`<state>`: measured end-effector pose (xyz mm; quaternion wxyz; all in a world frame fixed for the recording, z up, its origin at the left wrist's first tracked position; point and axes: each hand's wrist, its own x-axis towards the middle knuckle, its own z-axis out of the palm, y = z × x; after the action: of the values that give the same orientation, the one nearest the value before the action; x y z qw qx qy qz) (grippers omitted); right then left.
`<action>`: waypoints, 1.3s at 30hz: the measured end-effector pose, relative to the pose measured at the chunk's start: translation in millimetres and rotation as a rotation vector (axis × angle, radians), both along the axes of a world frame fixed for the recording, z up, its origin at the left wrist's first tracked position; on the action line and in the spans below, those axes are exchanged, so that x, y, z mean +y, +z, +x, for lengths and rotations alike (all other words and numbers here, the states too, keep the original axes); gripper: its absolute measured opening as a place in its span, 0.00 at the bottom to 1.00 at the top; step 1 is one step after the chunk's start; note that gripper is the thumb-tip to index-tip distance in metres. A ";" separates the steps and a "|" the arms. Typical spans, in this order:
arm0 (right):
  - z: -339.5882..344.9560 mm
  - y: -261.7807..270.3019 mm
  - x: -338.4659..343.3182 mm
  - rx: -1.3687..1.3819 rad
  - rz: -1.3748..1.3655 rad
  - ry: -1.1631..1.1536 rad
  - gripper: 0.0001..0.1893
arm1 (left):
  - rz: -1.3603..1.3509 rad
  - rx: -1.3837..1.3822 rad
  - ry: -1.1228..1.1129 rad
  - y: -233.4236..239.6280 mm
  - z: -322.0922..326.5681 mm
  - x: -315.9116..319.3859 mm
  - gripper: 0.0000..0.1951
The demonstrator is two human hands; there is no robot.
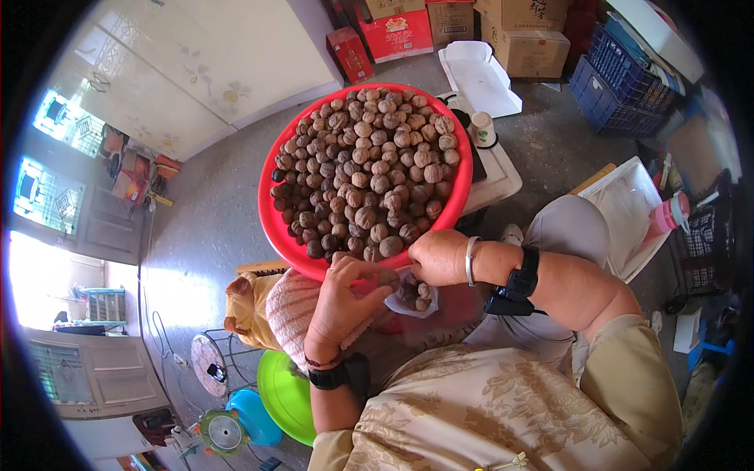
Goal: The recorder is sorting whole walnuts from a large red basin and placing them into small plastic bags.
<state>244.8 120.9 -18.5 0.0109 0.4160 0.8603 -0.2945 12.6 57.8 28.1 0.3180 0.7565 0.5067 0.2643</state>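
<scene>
In front of me stands a wide red plastic basin (267,221) heaped with brown walnuts in their shells (365,171). Just below its near rim, a small clear plastic bag (433,307) hangs with several walnuts (422,297) inside. My right hand (442,256) grips the bag's edge, its fingertips partly hidden behind the hand. At the bag's mouth, my left hand (347,294) has a walnut (387,277) between its thumb and fingers. Under my left forearm lies a pink striped towel (288,306).
Right of the basin is a white stool (500,171) bearing a paper cup (483,129). Beyond lie a white tray (480,76), cardboard boxes (533,53) and blue crates (618,94). A foam box (624,206) stands by my knee; a green basin (283,394) is low left.
</scene>
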 end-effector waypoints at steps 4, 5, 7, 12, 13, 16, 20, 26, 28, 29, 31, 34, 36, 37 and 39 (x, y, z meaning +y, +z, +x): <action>0.2 0.6 -0.7 0.018 -0.003 0.004 0.14 | 0.060 0.016 0.053 -0.5 4.3 -3.1 0.14; 0.1 2.1 -0.9 0.026 0.003 0.004 0.13 | 0.071 0.013 0.092 -3.6 1.9 -2.7 0.13; 0.0 1.8 -1.3 0.034 0.009 0.005 0.13 | 0.082 0.010 0.132 -6.5 -2.2 -3.5 0.12; -0.5 11.5 -3.1 0.031 -0.026 -0.017 0.15 | 0.115 -0.021 0.402 -18.3 -28.5 -2.8 0.08; -0.6 11.2 -2.6 0.032 -0.023 -0.013 0.15 | 0.118 -0.020 0.407 -17.5 -31.8 -3.4 0.08; -0.5 10.6 -1.7 0.012 -0.031 -0.019 0.15 | 0.114 0.057 0.538 -15.8 -44.2 -4.8 0.07; 0.0 12.7 -2.1 -0.003 -0.020 -0.003 0.15 | 0.092 0.088 0.621 -10.4 -45.7 -7.3 0.07; 0.0 5.3 -4.0 0.095 0.083 0.003 0.12 | 0.248 0.174 0.550 -43.1 -60.2 8.2 0.08; 0.0 5.9 -4.7 0.097 0.046 -0.026 0.12 | 0.278 0.200 0.575 -45.8 -55.7 13.7 0.09; 0.4 4.8 -4.5 0.094 0.048 -0.020 0.12 | 0.278 0.197 0.582 -45.9 -54.4 17.4 0.09; 1.4 2.8 -4.2 0.105 0.073 -0.012 0.12 | 0.321 0.327 0.571 -43.6 -50.7 26.0 0.11; 0.2 6.7 -4.1 0.118 0.068 0.005 0.12 | 0.282 0.481 0.598 -49.4 -48.4 39.9 0.13; -1.5 16.8 -3.7 0.075 0.024 0.006 0.13 | 0.269 0.521 0.606 -53.6 -48.4 47.1 0.14; -2.5 20.4 -3.5 0.039 -0.016 0.000 0.14 | 0.262 0.565 0.606 -55.8 -49.2 49.7 0.15; -2.7 18.8 -2.5 0.036 -0.009 0.017 0.14 | 0.237 0.547 0.605 -56.6 -52.9 53.7 0.16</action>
<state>242.1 118.4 0.3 -0.0005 0.4033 0.8625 -0.3056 -40.3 111.5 -28.5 -0.0089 0.6473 0.7377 0.1917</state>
